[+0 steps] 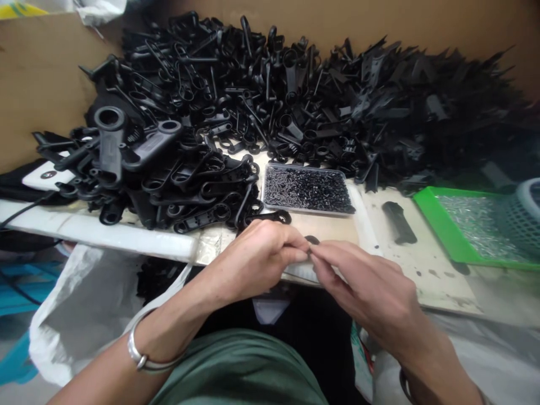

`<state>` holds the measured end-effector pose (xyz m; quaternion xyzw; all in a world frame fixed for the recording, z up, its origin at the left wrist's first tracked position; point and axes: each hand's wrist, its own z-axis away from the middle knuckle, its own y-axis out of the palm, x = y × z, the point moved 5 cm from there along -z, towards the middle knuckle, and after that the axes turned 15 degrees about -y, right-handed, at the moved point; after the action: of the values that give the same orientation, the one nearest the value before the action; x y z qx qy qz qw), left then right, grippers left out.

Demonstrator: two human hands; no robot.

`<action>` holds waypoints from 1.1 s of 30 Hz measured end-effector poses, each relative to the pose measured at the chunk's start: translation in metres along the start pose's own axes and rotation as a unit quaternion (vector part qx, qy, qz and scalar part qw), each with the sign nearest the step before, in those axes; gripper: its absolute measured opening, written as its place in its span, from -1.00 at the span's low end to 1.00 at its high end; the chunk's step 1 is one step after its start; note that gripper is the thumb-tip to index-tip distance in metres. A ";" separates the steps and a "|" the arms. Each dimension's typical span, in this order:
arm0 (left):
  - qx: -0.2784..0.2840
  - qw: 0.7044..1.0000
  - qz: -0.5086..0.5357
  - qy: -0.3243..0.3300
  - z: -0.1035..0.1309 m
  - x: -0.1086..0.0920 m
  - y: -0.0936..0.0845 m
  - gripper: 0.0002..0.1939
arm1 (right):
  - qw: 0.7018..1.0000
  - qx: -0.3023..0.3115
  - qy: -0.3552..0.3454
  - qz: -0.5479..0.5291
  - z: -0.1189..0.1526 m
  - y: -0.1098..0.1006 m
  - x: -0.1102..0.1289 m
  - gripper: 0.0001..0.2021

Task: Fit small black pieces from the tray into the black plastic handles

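Note:
My left hand (257, 260) and my right hand (371, 284) meet above the front edge of the table, fingertips pinched together. Whatever lies between them is mostly hidden; only a small dark rounded bit (312, 239) shows just behind the fingertips, and I cannot tell whether it is held or lies on the table. Just beyond the hands sits a shallow clear tray (351, 210) filled with tiny dark metal-looking pieces. A heap of black plastic arm-shaped parts with ring ends (169, 180) lies to the left, close to my left hand.
A large pile of black plastic parts (261, 84) runs along the back against cardboard (37, 84). To the right lie a flat dark piece (399, 222) and a green tray (434, 225) of small shiny pieces, with a blue-grey basket (525, 216). A white bag (80, 315) hangs at lower left.

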<state>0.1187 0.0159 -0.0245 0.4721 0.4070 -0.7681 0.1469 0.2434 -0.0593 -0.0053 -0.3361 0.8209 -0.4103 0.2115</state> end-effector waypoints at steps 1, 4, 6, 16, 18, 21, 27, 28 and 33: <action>0.004 1.000 0.003 0.002 0.000 0.000 0.000 -0.85 | 1.000 -0.002 0.003 -0.001 0.001 0.001 0.000 -0.85; 0.007 1.000 0.005 0.013 0.001 -0.001 0.001 -0.85 | 0.999 -0.011 0.031 -0.018 0.005 0.003 -0.003 -0.82; 0.003 1.000 0.003 0.023 0.001 -0.001 0.000 -0.85 | 0.998 -0.019 0.050 -0.036 0.008 0.005 -0.004 -0.81; -0.103 0.970 -0.205 0.075 0.016 0.000 -0.001 -0.84 | 0.988 -0.038 0.118 -0.088 0.015 0.009 -0.012 -0.84; -0.113 0.951 -0.279 0.070 0.018 0.003 0.003 -0.88 | 0.989 -0.035 0.118 -0.083 0.018 0.009 -0.014 -0.85; -0.112 0.936 -0.328 0.064 0.018 0.007 0.009 -0.87 | 0.989 -0.005 0.118 -0.083 0.024 0.010 -0.017 -0.87; -0.118 0.935 -0.324 0.083 0.019 0.011 0.014 -0.77 | 0.988 0.052 0.122 -0.082 0.030 0.012 -0.020 -0.89; -0.119 0.935 -0.322 0.085 0.019 0.011 0.014 -0.77 | 0.988 0.057 0.119 -0.085 0.029 0.013 -0.020 -0.90; -0.134 0.938 -0.306 0.098 0.018 0.013 0.015 -0.74 | 0.987 0.085 0.108 -0.080 0.023 0.021 -0.020 -0.91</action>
<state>0.1106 -0.0050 -0.0384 0.3743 0.6429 -0.6642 -0.0740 0.2636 -0.0478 -0.0342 -0.3353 0.7716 -0.5281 0.1153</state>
